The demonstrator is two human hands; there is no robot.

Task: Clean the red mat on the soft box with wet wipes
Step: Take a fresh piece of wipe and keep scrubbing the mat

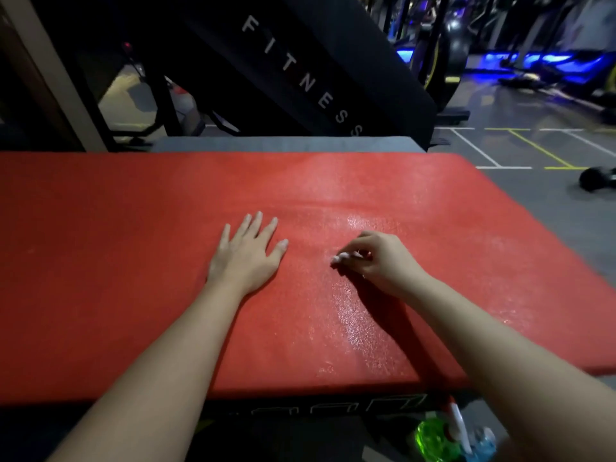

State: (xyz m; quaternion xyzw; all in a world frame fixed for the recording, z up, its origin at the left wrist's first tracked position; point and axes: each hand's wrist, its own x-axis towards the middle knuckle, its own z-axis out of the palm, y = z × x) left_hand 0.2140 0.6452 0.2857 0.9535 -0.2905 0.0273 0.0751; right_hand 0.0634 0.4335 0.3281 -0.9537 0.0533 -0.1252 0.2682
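The red mat [133,261] lies flat across the top of the soft box [333,408], whose dark front face with pale markings shows just under the mat's near edge. The person's left hand [245,258] rests palm down on the mat near its middle, fingers [256,221] spread wide and straight, holding nothing. Just to its right, apart from it, the right hand [376,261] is curled with its knuckles up, and its fingers are pinched closed around a small bunched white wet wipe [341,258], which is pressed against the mat's surface. Only a little of the wipe peeks out at the fingertips (the rest is hidden inside the hand). The right half of the mat glistens with a wet sheen, brightest in a streak running from the right hand toward the near edge, while the left half looks dull and dry. On the floor below the box's near right corner sits a green and blue object [446,438], blurred and partly hidden by the right forearm. A black dumbbell [596,179] lies on the grey floor beyond the mat's far right corner.
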